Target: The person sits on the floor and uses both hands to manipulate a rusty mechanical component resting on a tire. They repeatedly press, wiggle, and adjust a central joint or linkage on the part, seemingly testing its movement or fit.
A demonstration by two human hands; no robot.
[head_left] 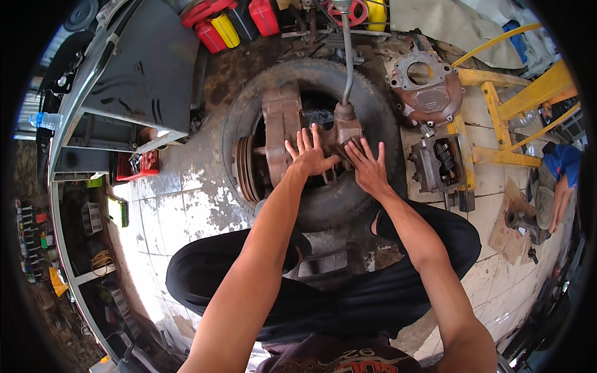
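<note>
A rusty brown gearbox [283,115] lies in the middle of a large black tyre [249,105] on the floor in front of me. From its right part a long bent metal lever [349,62] rises toward the far side. On its left side sits a round, ridged drum [247,168]. My left hand [309,156] is over the gearbox with its fingers spread. My right hand [370,169] rests, or hovers close, at the base of the lever housing [344,127], fingers stretched out too. Neither hand holds anything. The palms and what lies beneath them are hidden.
A bell housing [429,93] and an open gear casing [437,163] stand to the right beside a yellow metal frame [497,118]. Red jerry cans [264,17] line the far side. A grey cabinet [143,74] is at left. Another person's arm [561,202] shows far right.
</note>
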